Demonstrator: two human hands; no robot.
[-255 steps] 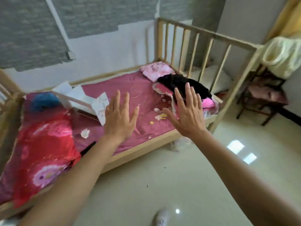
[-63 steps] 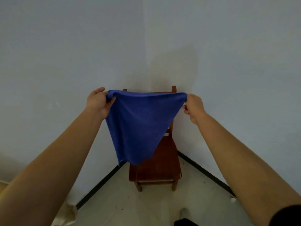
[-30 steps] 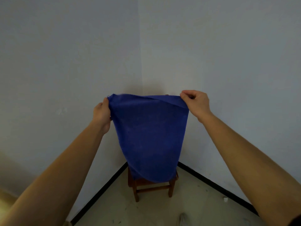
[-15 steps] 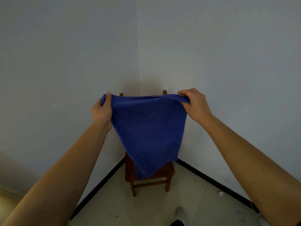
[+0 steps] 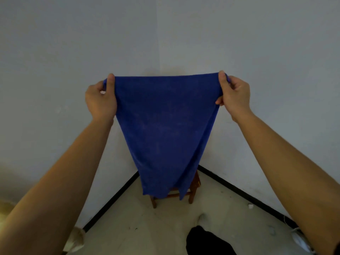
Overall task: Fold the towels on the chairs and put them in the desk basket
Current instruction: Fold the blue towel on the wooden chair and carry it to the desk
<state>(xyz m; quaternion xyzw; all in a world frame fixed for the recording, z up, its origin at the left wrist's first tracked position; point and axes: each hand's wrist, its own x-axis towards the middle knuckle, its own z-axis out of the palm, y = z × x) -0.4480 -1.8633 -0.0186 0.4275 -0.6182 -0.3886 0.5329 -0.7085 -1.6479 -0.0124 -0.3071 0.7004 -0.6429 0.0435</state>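
Head view: left hand (image 5: pixel 100 102), right hand (image 5: pixel 234 95) pinch blue towel (image 5: pixel 165 129) top corners; chair (image 5: pixel 193 188) behind.

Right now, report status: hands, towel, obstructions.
Left hand and right hand each grip a top corner. Blue towel hangs spread, unfolded. Wooden chair behind it, mostly hidden.

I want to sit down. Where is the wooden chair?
In the head view, the wooden chair stands low in the middle, in the wall corner, mostly hidden behind the held-up blue towel.
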